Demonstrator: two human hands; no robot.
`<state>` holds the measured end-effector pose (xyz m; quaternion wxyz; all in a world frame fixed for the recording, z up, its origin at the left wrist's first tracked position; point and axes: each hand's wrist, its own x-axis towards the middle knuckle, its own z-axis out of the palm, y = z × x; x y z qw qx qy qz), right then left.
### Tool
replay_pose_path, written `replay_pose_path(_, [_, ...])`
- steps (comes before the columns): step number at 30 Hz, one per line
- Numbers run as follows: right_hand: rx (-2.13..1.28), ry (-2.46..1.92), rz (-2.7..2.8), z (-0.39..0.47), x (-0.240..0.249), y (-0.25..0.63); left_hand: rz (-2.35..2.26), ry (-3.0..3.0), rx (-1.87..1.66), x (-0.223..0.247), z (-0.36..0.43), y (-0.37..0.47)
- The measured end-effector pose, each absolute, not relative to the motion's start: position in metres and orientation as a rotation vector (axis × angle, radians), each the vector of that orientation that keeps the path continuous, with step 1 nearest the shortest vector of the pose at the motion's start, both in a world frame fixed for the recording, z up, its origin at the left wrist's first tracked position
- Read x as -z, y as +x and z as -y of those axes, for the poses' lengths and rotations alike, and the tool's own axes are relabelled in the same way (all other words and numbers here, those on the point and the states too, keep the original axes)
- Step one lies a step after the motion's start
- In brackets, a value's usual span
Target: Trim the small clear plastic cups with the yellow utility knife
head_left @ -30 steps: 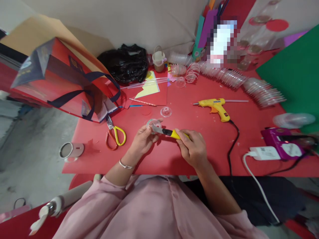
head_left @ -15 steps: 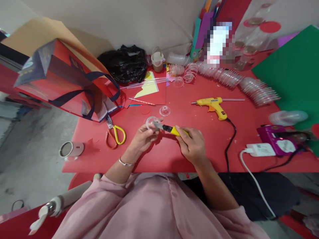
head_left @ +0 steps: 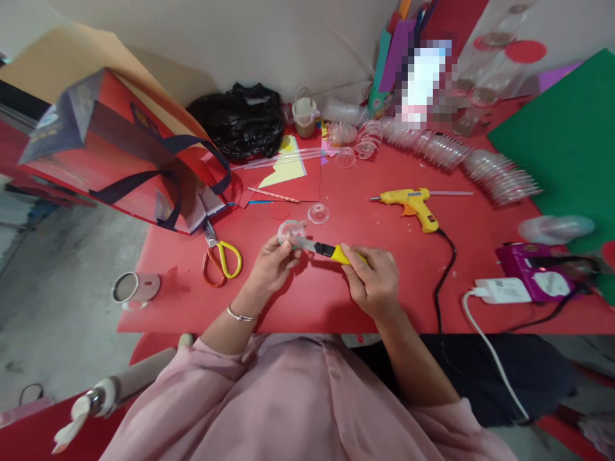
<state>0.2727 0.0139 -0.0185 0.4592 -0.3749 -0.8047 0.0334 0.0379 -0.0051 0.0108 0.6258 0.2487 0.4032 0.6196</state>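
My left hand (head_left: 276,264) grips a clear plastic dome lid (head_left: 289,233) by its edge, above the red table (head_left: 307,301). In my right hand (head_left: 372,278) is a yellow utility knife (head_left: 342,253) with a black front part. Its blade points left and meets the lid; whether the tip passes through the plastic I cannot tell. A second clear dome lid (head_left: 318,213) lies on the table just beyond my left hand. To the right rests a yellow hot glue gun (head_left: 408,202), its nozzle pointing left.
Scissors (head_left: 221,259) and a mug (head_left: 136,288) stand left, beside a large paper bag (head_left: 125,153). Stacked plastic lids (head_left: 432,147) line the back near a black plastic bag (head_left: 240,121). A white charger (head_left: 502,289) sits in a purple box (head_left: 538,272) at right; cords hang over the front edge.
My left hand has shifted the lid slightly left and tilted it. The knife has turned a little, its handle moving slightly right in my right hand.
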Motion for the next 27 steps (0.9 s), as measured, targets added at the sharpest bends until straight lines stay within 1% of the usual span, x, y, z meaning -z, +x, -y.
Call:
replay_pose_path(8, [-0.082,-0.945,2.033,-0.0144,0.0176,0.2714,-0.929,0.599,-1.473,-0.0106,0.0042,0.0381])
replay_pose_path(17, [-0.024,-1.001,2.025,-0.0166,0.0218,0.2733,-0.985,0.694,-1.433,-0.0139,0.0032,0.0353])
replay_pose_path(23, [0.059,-1.021,2.014,-0.0163,0.0204,0.2735,-1.088,0.793,-1.538,-0.0144,0.0016,0.037])
replay_pose_path(27, [0.088,-1.034,2.022,-0.0167,0.0195,0.2744,-1.105,0.802,-1.536,-0.0106,0.0015,0.0342])
